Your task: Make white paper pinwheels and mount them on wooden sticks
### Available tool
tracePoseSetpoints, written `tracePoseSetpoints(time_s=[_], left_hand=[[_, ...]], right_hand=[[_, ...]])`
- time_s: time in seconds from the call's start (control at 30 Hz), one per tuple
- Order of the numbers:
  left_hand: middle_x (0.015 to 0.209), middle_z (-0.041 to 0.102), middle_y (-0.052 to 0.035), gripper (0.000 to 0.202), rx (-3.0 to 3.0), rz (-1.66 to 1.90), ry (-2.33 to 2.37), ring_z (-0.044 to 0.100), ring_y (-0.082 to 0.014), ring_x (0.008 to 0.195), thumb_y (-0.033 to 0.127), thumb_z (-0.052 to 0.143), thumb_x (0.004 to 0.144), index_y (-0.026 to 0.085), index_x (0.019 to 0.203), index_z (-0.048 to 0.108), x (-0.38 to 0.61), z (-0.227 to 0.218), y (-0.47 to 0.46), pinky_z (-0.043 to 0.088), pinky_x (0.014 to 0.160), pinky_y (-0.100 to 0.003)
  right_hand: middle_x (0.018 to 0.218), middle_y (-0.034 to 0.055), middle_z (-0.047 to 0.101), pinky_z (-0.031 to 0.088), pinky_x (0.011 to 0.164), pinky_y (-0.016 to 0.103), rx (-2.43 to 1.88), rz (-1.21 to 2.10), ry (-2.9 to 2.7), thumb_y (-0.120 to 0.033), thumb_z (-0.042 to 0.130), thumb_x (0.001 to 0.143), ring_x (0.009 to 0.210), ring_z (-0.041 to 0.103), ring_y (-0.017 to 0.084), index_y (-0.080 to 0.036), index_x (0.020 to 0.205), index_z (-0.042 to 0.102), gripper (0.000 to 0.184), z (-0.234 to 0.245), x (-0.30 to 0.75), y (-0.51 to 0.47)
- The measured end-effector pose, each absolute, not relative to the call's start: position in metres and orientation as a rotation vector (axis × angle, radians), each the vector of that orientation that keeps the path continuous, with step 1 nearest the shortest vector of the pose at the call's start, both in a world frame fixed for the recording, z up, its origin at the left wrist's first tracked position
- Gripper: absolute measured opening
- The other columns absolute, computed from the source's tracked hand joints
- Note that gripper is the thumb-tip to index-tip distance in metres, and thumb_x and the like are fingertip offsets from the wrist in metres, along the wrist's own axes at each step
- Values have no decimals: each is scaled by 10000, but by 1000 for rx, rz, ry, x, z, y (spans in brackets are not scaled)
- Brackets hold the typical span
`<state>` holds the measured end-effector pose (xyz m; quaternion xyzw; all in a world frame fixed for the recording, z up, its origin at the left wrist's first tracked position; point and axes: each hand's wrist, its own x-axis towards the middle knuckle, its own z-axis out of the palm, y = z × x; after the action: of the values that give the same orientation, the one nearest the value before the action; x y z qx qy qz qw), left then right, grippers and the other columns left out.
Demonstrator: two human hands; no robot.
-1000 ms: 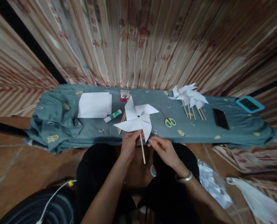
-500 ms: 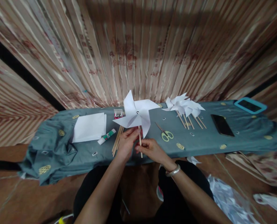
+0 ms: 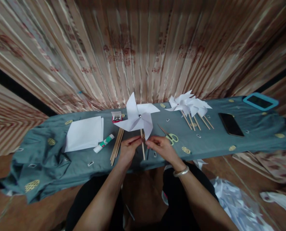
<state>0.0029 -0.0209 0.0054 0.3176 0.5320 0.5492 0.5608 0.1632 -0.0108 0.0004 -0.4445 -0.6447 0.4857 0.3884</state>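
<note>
A white paper pinwheel [image 3: 132, 122] with a silver pin at its centre stands up in front of me on a thin wooden stick. My left hand [image 3: 129, 149] pinches that stick just below the blades. My right hand [image 3: 162, 147] has its thumb and fingers closed at the tip of the lowest blade, right beside the stick. Left of the pinwheel lie several loose wooden sticks [image 3: 117, 146] and an open small box of pins [image 3: 116, 117]. Green-handled scissors [image 3: 172, 138] lie behind my right hand.
A stack of white paper [image 3: 84, 133] and a glue stick [image 3: 103, 143] lie on the left of the cloth-covered table [image 3: 212, 142]. Several finished pinwheels [image 3: 190, 104], a black phone [image 3: 230, 124] and a blue-framed tablet [image 3: 260, 101] are on the right. A plastic bag of paper scraps [image 3: 239, 205] sits on the floor.
My right hand has moved up from the lower stick to the bottom blade's tip. My left hand still grips the stick, a little lower in view. The view has shifted slightly.
</note>
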Motion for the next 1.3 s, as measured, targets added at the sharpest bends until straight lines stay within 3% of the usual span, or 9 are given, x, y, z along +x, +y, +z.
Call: tracePoseSetpoints(time_s=[0.07,0.13,0.3,0.37,0.57,0.67,1.3], left_hand=[[792,771,-69,343,770,1253,1286,701,-214,798,372,851,489,186,768,780,0,4,-22,518,869,-360],[792,771,-69,353,789,1208,1304,705,-225,811,383,857,478,191,764,780,-3,3,-23,519,876,-369],[785,772,-60,347,866,1114,1326,709,-232,804,399,864,462,203,735,779,-7,0,-28,535,851,-360],[769,771,-55,340,904,1071,1330,709,-228,787,405,856,471,204,735,780,-7,0,-30,543,827,-352],[785,772,-59,332,980,1036,1375,709,-235,801,401,848,496,196,749,781,-11,-4,-30,553,800,-344],[771,769,-59,307,939,1076,1379,707,-240,798,373,854,491,200,733,782,-11,-5,-29,554,787,-340],[778,771,-54,312,841,1224,1305,705,-255,844,340,868,454,188,711,777,-5,-2,-24,521,917,-417]], right_hand=[[628,8,664,416,576,251,-1214,1043,-1510,-551,592,832,573,545,127,-181,705,681,401,4,179,-3],[692,17,695,441,598,261,-1251,925,-1377,-554,600,824,595,562,133,-190,780,696,380,5,192,6],[1084,82,718,510,846,341,-1211,703,-1187,-485,720,740,935,657,201,-205,1055,678,424,4,204,25],[1122,84,710,507,893,365,-1172,702,-1196,-449,728,740,985,656,209,-215,1081,675,417,4,202,29],[855,33,744,530,816,348,-1136,760,-1119,-373,753,707,792,672,178,-202,883,718,247,5,197,30],[816,19,742,531,795,335,-1158,790,-1120,-370,754,701,761,667,170,-204,838,718,218,5,197,28],[715,9,732,529,700,303,-1159,1044,-968,-447,829,576,668,662,147,-199,809,705,363,2,178,13]])
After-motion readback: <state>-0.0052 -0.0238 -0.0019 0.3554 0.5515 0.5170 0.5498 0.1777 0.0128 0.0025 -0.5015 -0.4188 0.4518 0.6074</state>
